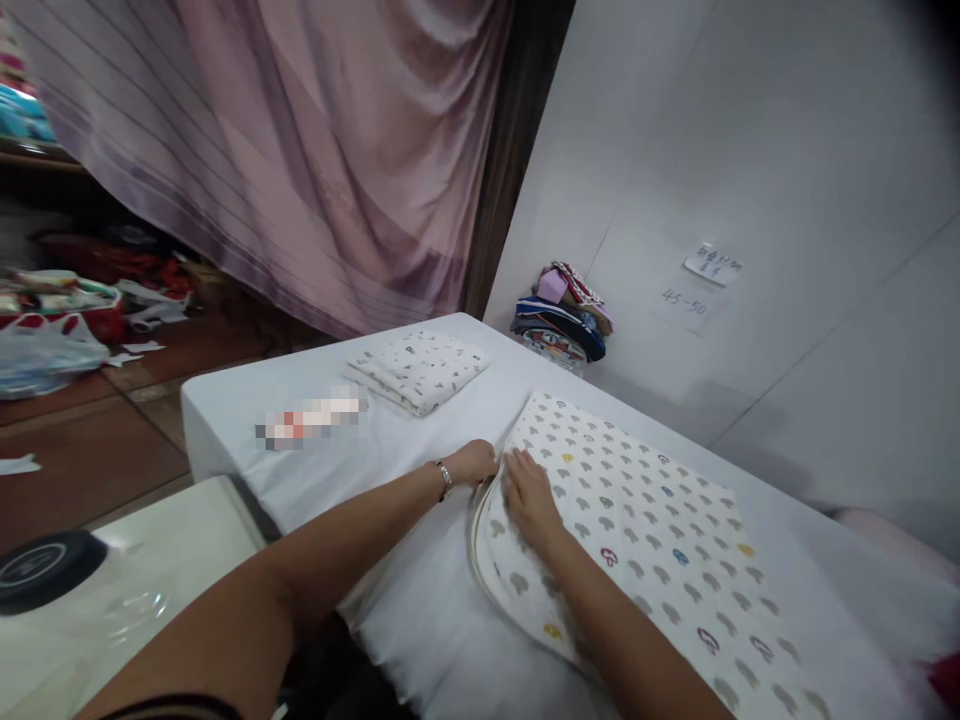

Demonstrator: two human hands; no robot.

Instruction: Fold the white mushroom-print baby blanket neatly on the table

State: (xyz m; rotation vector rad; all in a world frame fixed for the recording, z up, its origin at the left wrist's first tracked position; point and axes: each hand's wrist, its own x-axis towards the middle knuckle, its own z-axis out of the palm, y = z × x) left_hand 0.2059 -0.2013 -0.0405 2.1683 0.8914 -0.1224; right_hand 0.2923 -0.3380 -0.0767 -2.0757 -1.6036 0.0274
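Note:
A white cloth [645,520] printed with small coloured mushroom shapes lies spread on the white table [420,640]. My left hand [472,462], with a bracelet on the wrist, is closed on the cloth's left edge near its far corner. My right hand [529,495] lies flat on top of the cloth just beside that edge, fingers stretched out and pressing down. A second cloth of the same print, folded into a small rectangle [420,370], rests further back on the table, out of reach of both hands.
A blurred-out small object [311,418] lies left of the folded cloth. A pile of coloured fabrics [562,315] sits against the white wall at the table's far corner. A pink curtain [315,150] hangs behind. Bags [52,330] clutter the floor at left.

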